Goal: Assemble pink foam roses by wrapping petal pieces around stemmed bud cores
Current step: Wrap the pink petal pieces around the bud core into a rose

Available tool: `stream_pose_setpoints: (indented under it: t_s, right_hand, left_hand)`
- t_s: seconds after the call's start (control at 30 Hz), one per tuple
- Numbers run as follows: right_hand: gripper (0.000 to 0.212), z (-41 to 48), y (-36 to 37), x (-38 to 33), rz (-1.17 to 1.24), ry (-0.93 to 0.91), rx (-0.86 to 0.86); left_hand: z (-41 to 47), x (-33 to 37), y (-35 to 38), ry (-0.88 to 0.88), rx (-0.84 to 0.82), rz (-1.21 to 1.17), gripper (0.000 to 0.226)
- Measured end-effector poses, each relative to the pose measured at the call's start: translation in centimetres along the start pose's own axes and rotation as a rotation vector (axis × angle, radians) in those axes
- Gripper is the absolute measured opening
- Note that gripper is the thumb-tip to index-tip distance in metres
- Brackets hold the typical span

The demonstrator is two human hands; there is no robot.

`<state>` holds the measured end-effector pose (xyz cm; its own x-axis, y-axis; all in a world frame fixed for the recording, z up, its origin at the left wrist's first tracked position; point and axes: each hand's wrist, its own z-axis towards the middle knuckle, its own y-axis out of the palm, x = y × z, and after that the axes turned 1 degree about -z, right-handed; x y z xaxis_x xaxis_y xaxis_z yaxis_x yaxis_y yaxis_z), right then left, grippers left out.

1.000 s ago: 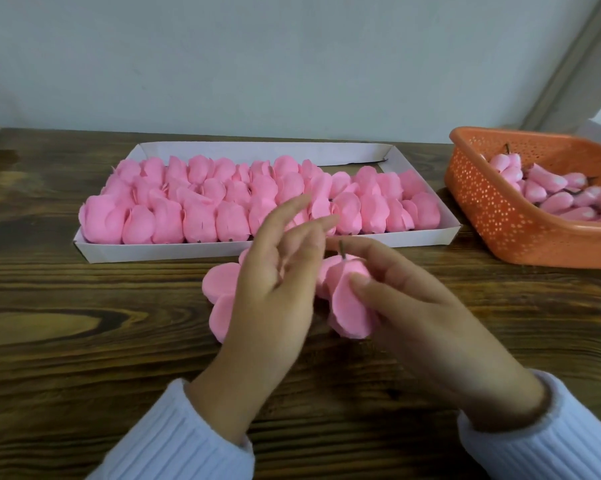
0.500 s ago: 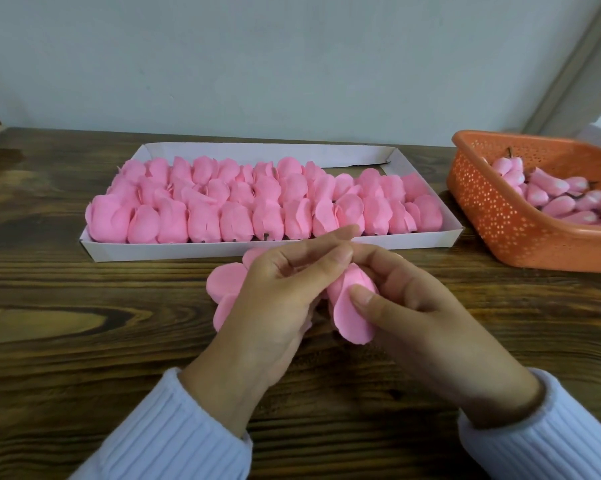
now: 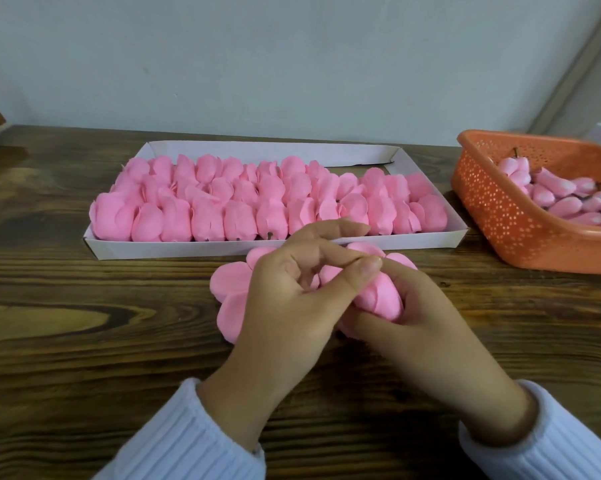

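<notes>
Open table (image 3: 67, 358) at eight o'clock, tray (image 3: 223, 245) rim at twelve (close); left hand (image 3: 285, 306) and right hand (image 3: 430, 337) both pinch the rose (image 3: 378, 296).

Matt foam petals (image 3: 233, 289), grainy wood table (image 3: 84, 341), perforated plastic basket (image 3: 500, 216), paper tray (image 3: 160, 245)

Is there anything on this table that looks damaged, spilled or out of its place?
Only a small thing: at the far right corner of the white tray, the back wall does not meet the side wall. The roses sit in rows, and the buds lie inside the orange basket.
</notes>
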<state>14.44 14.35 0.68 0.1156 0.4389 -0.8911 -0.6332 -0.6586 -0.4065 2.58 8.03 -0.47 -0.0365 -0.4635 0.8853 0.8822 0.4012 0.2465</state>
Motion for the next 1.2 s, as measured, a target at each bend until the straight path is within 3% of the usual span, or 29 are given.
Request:
stream_pose_setpoints:
  t_s: [0.17,0.27,0.37,0.5,0.73,1.2]
  right_hand:
    - [0.013,-0.1,0.7,-0.2,-0.074,-0.070,0.130]
    - [0.016,0.1,0.5,0.3,-0.052,-0.041,0.204]
    - [0.013,0.3,0.3,0.5,-0.014,-0.016,0.233]
    - [0.012,0.2,0.5,0.5,-0.017,-0.020,0.181]
    - [0.019,0.2,0.5,0.5,-0.044,-0.019,0.187]
    - [0.015,0.1,0.5,0.3,-0.028,-0.006,0.176]
  left_hand:
    - [0.7,0.7,-0.5,-0.031,0.056,0.102,0.012]
    - [1.9,0.9,-2.9,-0.127,0.175,0.550,0.008]
    - [2.6,1.2,-5.6,-0.229,0.156,1.137,0.015]
    - [2.4,1.8,-6.4,-0.308,0.172,1.456,0.018]
    - [2.1,1.8,-6.3,-0.370,0.097,1.613,0.013]
    - [2.0,2.7,-5.2,-0.384,0.155,1.752,0.014]
